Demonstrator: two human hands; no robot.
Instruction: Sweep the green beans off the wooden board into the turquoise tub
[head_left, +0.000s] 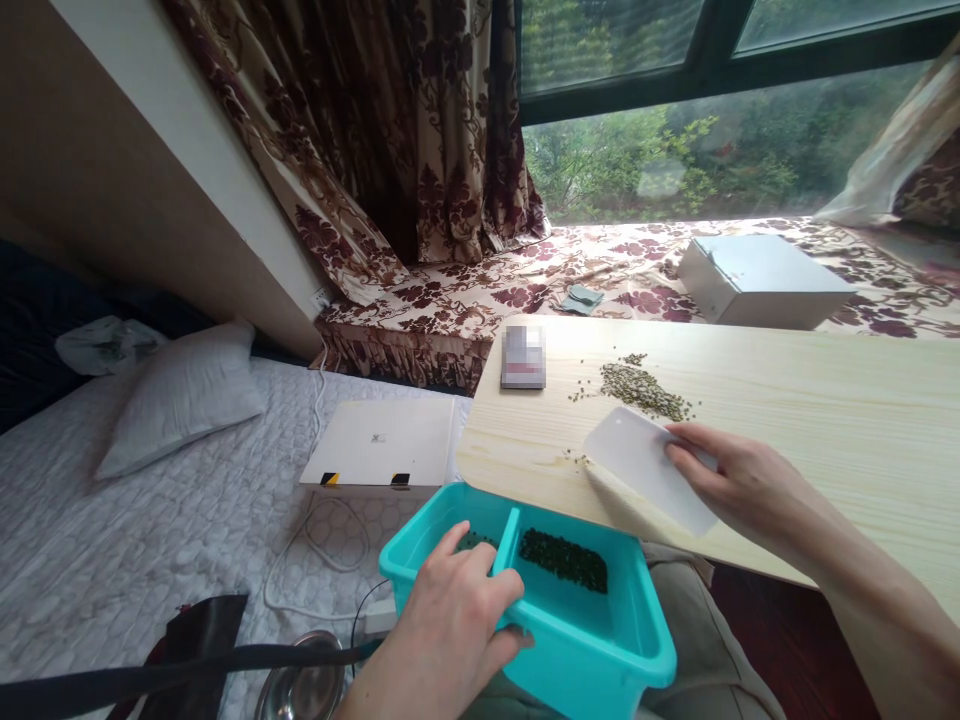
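Note:
My right hand (720, 470) pinches a white plastic scraper (645, 465), a flat sheet with a small hole near one corner. It is tilted at the tabletop's front edge. Just beyond it, small green beans (645, 388) lie in a loose heap, with a few strays around it. Below the table edge is a turquoise two-compartment bin (656, 640). Dark green beans (564, 560) cover part of its right compartment; a few show in the left one, mostly hidden by my left hand (465, 600). That hand is closed over the bin's near rim, thumb outside.
On the pale wooden table (825, 430) stands a small box (523, 358) with a blurred face. A white flat box (379, 442) and a cable lie on the quilted bed (225, 520) to the left. A steel bowl (304, 685) is at lower left. Another white box (772, 275) sits on the window seat.

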